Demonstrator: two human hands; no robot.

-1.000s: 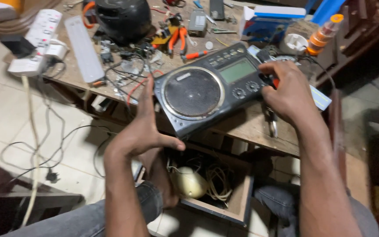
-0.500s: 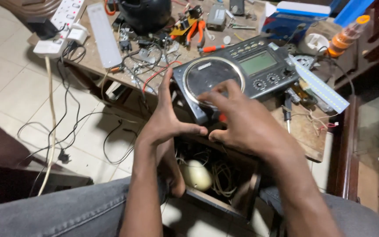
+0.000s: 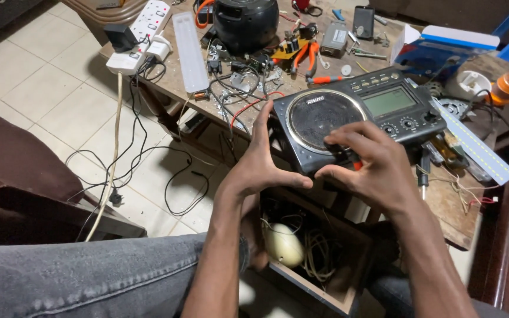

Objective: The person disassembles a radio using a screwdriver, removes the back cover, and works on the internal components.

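A black portable radio (image 3: 384, 103) with a round speaker grille and a small screen lies tilted at the front edge of a wooden table (image 3: 443, 206). My left hand (image 3: 254, 165) is pressed flat against the radio's left side, fingers up and thumb hooked under its front edge. My right hand (image 3: 372, 171) curls over the radio's lower front edge. Its fingers pinch a small tool with an orange part (image 3: 356, 165), which is mostly hidden by the hand.
An open wooden drawer (image 3: 325, 282) below holds wires and a pale egg-shaped object (image 3: 284, 244). On the table lie a white power strip (image 3: 142, 29), a white light bar (image 3: 189, 44), a black round appliance (image 3: 245, 20), orange pliers (image 3: 307, 56), a blue box (image 3: 443, 50) and loose wires. Cables (image 3: 148, 159) trail over the tiled floor.
My right hand has left the radio's right side and come round to its lower front edge. My left hand has stayed on the radio's left side. The view has shifted.
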